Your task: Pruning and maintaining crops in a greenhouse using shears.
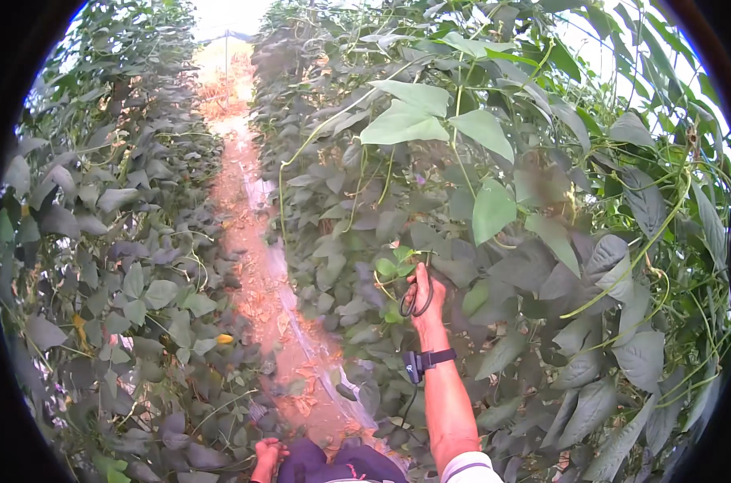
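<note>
My right hand reaches into the climbing bean vines on the right, shut on dark-handled scissors. The looped handles hang around the hand, and the dark blades point up beside the thumb. Just left of the fingers is a sprig of small bright green leaves on a thin stem; whether the blades touch it I cannot tell. Low in the view, my left hand hangs beside my dark trousers, near the left row's foliage. Its fingers look loosely curled, and nothing plainly shows in them.
Tall vine rows flank a narrow dirt path strewn with dry leaves. Plastic film edges the right row. Large leaves and trailing tendrils overhang ahead. A black strap with a device circles my right wrist, its cable dangling.
</note>
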A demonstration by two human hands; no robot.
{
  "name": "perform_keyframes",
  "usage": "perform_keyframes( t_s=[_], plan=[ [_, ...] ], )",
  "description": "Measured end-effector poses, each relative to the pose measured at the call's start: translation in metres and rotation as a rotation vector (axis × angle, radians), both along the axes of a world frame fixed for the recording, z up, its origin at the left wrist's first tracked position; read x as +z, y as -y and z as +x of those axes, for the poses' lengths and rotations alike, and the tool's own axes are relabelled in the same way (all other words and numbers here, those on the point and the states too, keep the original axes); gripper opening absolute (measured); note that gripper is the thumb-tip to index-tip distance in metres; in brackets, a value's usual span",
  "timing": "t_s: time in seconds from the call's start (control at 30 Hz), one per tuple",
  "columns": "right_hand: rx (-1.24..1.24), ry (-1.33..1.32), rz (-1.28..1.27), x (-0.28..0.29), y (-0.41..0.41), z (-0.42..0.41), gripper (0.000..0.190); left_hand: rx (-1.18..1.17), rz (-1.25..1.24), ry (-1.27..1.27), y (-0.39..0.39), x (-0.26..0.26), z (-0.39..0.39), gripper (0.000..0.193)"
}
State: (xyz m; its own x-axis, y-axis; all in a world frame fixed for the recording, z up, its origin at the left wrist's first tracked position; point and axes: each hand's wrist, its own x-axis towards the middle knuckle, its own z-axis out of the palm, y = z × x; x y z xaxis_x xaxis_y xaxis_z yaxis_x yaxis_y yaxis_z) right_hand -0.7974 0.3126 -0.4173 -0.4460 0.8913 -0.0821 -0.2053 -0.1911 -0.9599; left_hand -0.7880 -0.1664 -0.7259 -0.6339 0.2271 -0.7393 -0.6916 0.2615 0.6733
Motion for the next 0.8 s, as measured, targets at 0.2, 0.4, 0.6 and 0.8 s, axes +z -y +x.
perform_keyframes(
  t_s=[0.2, 0.4, 0.6, 0.8],
  plan=[
    [-0.059, -0.014, 0.099, -0.018, 0.02, 0.015, 0.037, -0.08, -0.016, 0.002, -0.022, -0.004, -0.048, 0.029],
    [-0.074, 0.206, 0.322, -0.057, 0.051, 0.059, 0.033, -0.282, 0.011, -0.043, -0.073, 0.007, -0.121, 0.031],
    [-0.176, 0.314, 0.185, -0.092, 0.097, 0.078, 0.031, -0.394, 0.024, -0.109, -0.092, -0.003, -0.181, 0.026],
    [-0.143, 0.281, 0.116, -0.107, 0.12, 0.059, 0.03, -0.407, 0.054, -0.131, -0.104, 0.003, -0.203, 0.028]
  ],
)
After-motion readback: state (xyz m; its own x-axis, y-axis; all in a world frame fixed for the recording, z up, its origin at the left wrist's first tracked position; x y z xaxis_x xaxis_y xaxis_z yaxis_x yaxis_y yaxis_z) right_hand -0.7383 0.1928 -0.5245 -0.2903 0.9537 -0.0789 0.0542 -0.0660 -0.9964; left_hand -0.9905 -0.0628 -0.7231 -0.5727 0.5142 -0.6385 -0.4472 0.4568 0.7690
